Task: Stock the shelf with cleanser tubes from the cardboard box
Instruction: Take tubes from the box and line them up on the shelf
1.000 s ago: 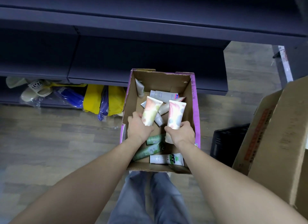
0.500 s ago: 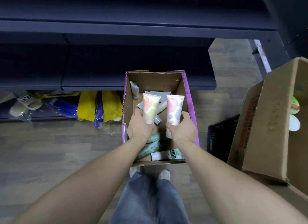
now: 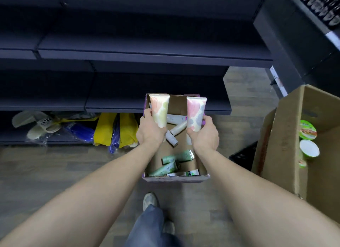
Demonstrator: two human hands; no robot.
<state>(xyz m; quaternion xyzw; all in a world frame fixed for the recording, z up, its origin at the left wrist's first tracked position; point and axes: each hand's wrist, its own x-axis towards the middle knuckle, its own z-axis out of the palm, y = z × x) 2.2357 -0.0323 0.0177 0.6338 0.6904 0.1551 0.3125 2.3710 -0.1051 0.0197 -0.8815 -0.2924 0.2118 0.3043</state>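
Observation:
My left hand [image 3: 150,131] grips a pastel tube with peach and green patches [image 3: 159,109], held upright above the cardboard box [image 3: 174,178]. My right hand [image 3: 204,134] grips a second pastel tube with pink and grey patches [image 3: 195,113], also upright. The box with purple sides stands on the floor just in front of the dark shelf [image 3: 150,52]. Inside it lie white tubes [image 3: 176,127] near the far end and green tubes [image 3: 173,162] near the close end. The shelf boards in view carry nothing.
A large open cardboard carton [image 3: 287,136] with green-lidded cups [image 3: 308,130] stands at the right. A black crate [image 3: 242,154] sits between it and the box. Slippers [image 3: 39,123] and yellow and blue bags [image 3: 114,129] lie under the lowest shelf. My feet [image 3: 150,200] stand behind the box.
Both hands have risen out of the box with their tubes and moved toward the shelf. The view has tilted up, showing more shelf boards.

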